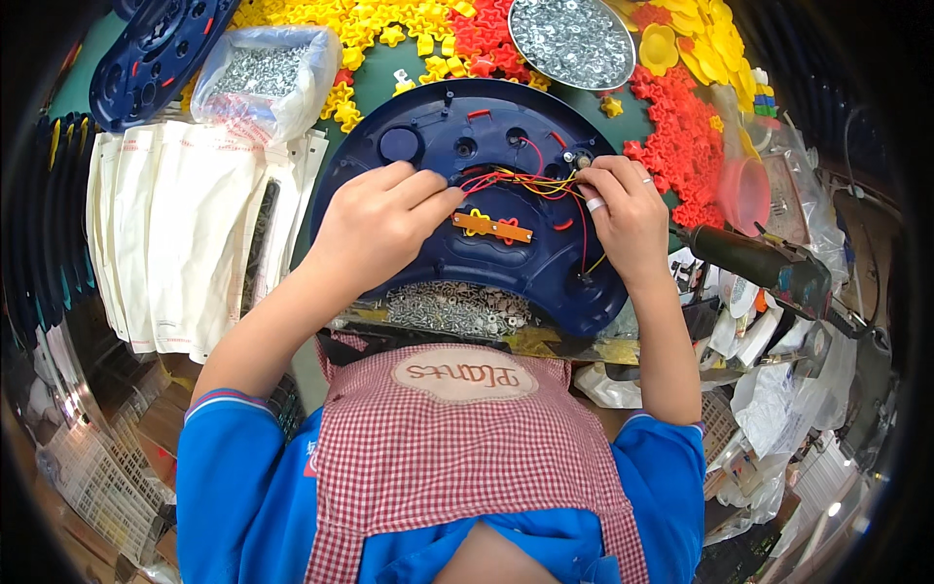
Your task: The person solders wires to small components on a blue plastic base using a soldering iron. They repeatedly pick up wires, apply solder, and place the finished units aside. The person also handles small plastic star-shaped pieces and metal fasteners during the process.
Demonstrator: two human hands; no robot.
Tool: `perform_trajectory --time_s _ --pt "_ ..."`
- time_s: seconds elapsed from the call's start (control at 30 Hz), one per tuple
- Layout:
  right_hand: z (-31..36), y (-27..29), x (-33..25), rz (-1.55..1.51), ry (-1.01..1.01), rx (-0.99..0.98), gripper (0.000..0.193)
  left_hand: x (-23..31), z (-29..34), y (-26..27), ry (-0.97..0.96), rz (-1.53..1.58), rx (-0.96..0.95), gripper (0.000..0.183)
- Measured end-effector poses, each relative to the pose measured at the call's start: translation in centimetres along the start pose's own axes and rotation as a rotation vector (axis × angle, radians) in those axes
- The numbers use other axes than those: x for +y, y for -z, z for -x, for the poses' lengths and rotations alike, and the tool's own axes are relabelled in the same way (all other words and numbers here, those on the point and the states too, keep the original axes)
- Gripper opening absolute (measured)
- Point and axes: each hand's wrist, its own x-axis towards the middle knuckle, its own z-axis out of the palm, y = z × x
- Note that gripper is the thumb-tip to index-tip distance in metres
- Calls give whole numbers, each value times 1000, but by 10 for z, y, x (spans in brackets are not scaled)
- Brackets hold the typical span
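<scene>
A dark blue curved plastic shell (555,263) lies in front of me, its hollow side up. Across its middle runs a bundle of red, yellow and black wires (525,181). My left hand (389,219) is closed at the bundle's left end, thumb and fingers pinched together. At the other end, my right hand (623,209) pinches the wires near a small metal round part (582,162). An orange-brown strip (493,229) with yellow and red star pieces under it sits in the shell below the wires.
Yellow star pieces (321,24) and red star pieces (681,146) heap along the back. A metal bowl of screws (572,44) and a lined box of screws (263,73) stand there too. White packets (175,234) lie left; an electric screwdriver (744,258) is at right. Loose screws (448,310) fill the front.
</scene>
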Motion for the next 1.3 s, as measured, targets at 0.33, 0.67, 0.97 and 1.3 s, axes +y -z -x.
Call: perform_trajectory --time_s 0.33,0.67,0.97,1.3 --pt "-6 -4 -1 87 76 -61 27 -2 17 10 97 -218 -120 26" --pt "-9 -10 -12 -96 -2 147 20 -14 -48 -27 325 278 276 11" --pt "-13 -20 -15 -276 -153 72 14 -13 -38 -45 373 308 242 12" --pt "-16 -19 -14 -97 -33 46 25 -16 -24 -29 218 -147 79 10"
